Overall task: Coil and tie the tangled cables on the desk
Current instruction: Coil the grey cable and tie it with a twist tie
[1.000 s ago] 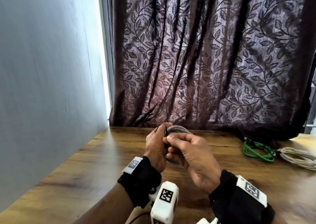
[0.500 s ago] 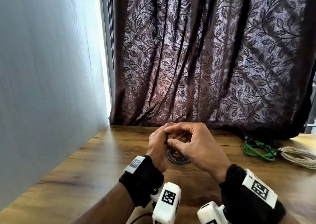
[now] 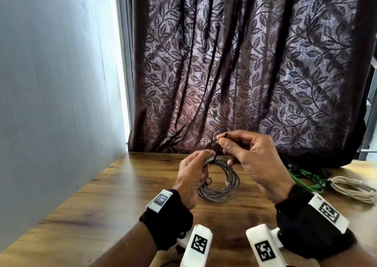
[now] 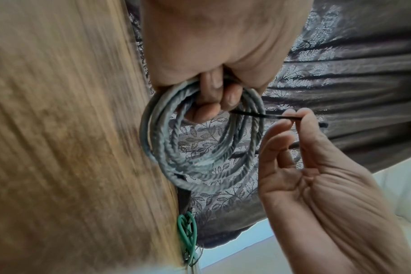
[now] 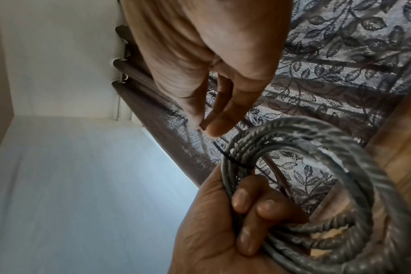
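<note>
A grey coiled cable (image 3: 222, 182) hangs as a round loop just above the wooden desk (image 3: 126, 187), near the curtain. My left hand (image 3: 191, 173) grips the coil's upper left side, fingers curled through the loop (image 4: 214, 100). A thin black tie (image 3: 216, 150) wraps the coil at the top. My right hand (image 3: 251, 158) pinches the tie's free end between thumb and forefinger (image 4: 291, 118) and holds it up and away from the coil (image 5: 317, 185).
A green coiled cable (image 3: 306, 178) and a beige cable bundle (image 3: 355, 189) lie on the desk at the far right. A dark leaf-patterned curtain (image 3: 244, 73) hangs behind the desk. A pale wall (image 3: 51, 93) runs along the left edge.
The hands, clasped together over the coil before, have parted. My right hand has lifted up and right with the black tie's end, and the coil hangs in full view.
</note>
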A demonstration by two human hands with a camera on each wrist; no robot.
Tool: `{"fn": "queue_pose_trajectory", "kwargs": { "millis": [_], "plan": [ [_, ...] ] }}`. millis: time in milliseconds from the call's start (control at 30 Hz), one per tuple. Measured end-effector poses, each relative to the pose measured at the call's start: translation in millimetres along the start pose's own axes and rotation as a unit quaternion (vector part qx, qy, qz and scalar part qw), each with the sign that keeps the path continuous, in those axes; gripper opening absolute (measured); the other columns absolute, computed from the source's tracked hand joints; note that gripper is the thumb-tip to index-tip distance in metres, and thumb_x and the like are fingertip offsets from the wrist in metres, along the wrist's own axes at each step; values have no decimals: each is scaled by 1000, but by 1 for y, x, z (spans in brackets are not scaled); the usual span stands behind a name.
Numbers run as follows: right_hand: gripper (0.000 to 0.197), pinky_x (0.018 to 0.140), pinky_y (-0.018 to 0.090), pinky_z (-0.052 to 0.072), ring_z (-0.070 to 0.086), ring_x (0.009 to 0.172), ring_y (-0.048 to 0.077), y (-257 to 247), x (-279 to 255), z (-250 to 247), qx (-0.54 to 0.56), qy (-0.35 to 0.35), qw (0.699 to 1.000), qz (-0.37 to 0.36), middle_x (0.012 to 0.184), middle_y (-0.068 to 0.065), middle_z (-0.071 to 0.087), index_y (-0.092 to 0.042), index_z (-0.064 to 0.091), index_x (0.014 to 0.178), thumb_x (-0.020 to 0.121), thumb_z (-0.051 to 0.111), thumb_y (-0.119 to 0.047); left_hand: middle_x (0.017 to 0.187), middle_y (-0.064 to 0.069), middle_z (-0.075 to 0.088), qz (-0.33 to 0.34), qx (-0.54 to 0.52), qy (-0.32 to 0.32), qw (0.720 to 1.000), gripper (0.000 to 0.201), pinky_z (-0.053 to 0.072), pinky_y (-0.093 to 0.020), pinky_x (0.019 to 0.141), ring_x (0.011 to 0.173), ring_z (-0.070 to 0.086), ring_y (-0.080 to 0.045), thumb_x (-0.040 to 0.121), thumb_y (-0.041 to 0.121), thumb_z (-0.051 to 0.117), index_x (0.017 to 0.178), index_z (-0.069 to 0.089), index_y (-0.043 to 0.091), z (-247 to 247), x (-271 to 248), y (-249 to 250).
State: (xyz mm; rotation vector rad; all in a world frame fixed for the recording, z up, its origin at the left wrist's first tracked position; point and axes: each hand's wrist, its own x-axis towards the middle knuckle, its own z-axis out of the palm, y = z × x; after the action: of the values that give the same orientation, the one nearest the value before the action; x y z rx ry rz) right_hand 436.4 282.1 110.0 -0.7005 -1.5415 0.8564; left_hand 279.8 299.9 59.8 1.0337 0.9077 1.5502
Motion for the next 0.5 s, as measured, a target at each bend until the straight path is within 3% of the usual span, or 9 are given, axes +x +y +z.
{"fn": "queue_pose_trajectory", "kwargs": {
  "millis": [100, 233, 400, 500],
  "plan": [
    [11, 65, 27, 60, 72, 83, 16, 5, 4, -2, 59, 12, 998, 26, 94, 7, 80, -12, 81, 101, 91, 76, -9, 49, 3, 34, -13, 14, -32, 999, 20, 35, -25, 42, 34, 27, -7, 100, 25, 65, 81, 70, 18, 1, -1, 0],
    [13, 64, 25, 61, 69, 75, 17, 7, 7, -3, 122, 34, 991, 48, 91, 18, 79, -6, 79, 104, 92, 73, -5, 52, 2, 33, -21, 29, -50, 998, 15, 33, -25, 43, 34, 26, -6, 99, 25, 65, 87, 71, 18, 3, -3, 2],
    [22, 73, 31, 60, 68, 76, 17, 9, 10, -9, 160, 34, 984, 76, 96, 20, 78, -7, 77, 112, 90, 74, -3, 53, 3, 32, -18, 37, -65, 997, 15, 30, -24, 44, 38, 24, -7, 98, 26, 66, 87, 73, 20, 5, -4, 1],
    [22, 71, 29, 61, 67, 74, 17, 10, 10, -10, 190, 30, 978, 82, 98, 19, 77, -5, 77, 111, 90, 72, -1, 52, 3, 34, -14, 36, -60, 997, 15, 30, -24, 44, 39, 25, -7, 98, 26, 67, 87, 75, 20, 5, -3, 1]
  ]
}}
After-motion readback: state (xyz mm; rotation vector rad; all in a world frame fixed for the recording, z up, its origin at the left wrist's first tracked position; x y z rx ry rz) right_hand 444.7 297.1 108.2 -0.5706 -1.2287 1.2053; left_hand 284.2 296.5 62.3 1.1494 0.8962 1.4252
